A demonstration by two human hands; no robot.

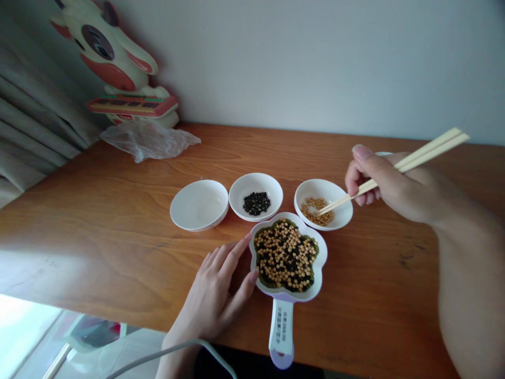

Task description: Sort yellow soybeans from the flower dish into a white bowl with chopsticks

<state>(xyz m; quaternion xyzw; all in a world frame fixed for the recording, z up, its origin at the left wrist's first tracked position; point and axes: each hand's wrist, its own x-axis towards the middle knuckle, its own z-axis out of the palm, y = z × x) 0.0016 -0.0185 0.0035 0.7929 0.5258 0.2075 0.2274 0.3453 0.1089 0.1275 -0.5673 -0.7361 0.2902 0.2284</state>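
My right hand [389, 181] grips a pair of wooden chopsticks [418, 156], their tips down in a white bowl [343, 213] of yellow soybeans [315, 208]. Whether a bean sits between the tips I cannot tell. With fingers apart, my left hand [223, 284] rests its fingertips and thumb against the left rim of a flower-shaped, handled dish [322, 252]. Mixed soybeans, black beans and small green beans [288, 255] fill that dish. Just beyond it, a second white bowl [241, 189] holds black beans [256, 203]. A third white bowl [199, 205] at the left has nothing visible in it.
A cow-shaped toy with a keyboard [132, 105] stands at the back left, a crumpled clear plastic bag [150, 141] before it. Behind my right hand shows the rim of another white dish [383, 153]. A grey cable [189, 345] crosses by my left forearm. The wall closes off the wooden table [130, 226].
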